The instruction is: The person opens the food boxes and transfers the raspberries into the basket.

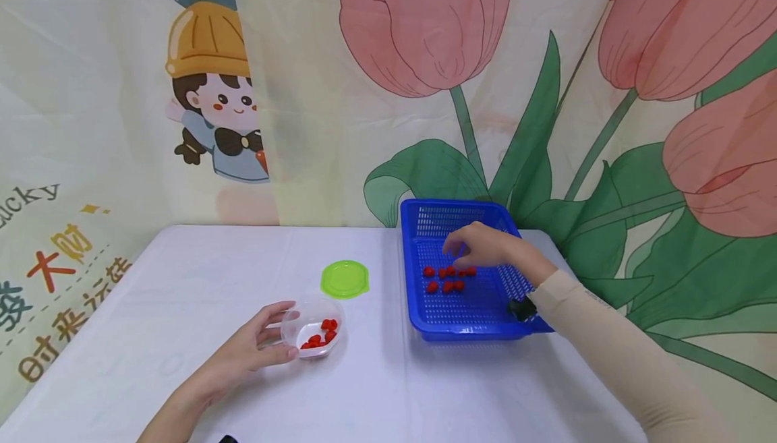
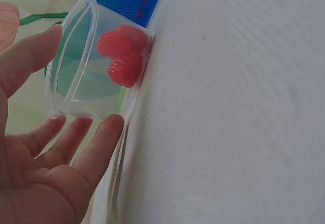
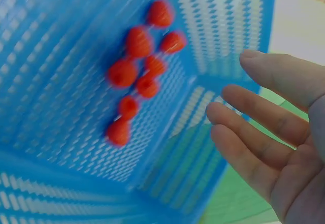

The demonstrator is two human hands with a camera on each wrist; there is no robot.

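Observation:
A clear plastic cup (image 1: 313,328) stands upright on the white table, several red raspberries (image 2: 124,51) lying at its bottom. My left hand (image 1: 257,343) holds the cup from the left, thumb at its near side and fingertips along the opposite side. Over the blue plastic basket (image 1: 419,315), my right hand (image 1: 482,244) hovers with relaxed fingers and nothing between them. Below it, several more raspberries (image 3: 124,71) are scattered on the basket's mesh floor, apart from the fingertips in the right wrist view.
A green lid (image 1: 344,279) lies flat on the table (image 1: 231,268) behind the cup, left of the basket. Behind the table hangs a cloth (image 1: 315,126) printed with tulips and a cartoon figure. A small black object (image 1: 522,308) shows at the right forearm, over the basket's rim.

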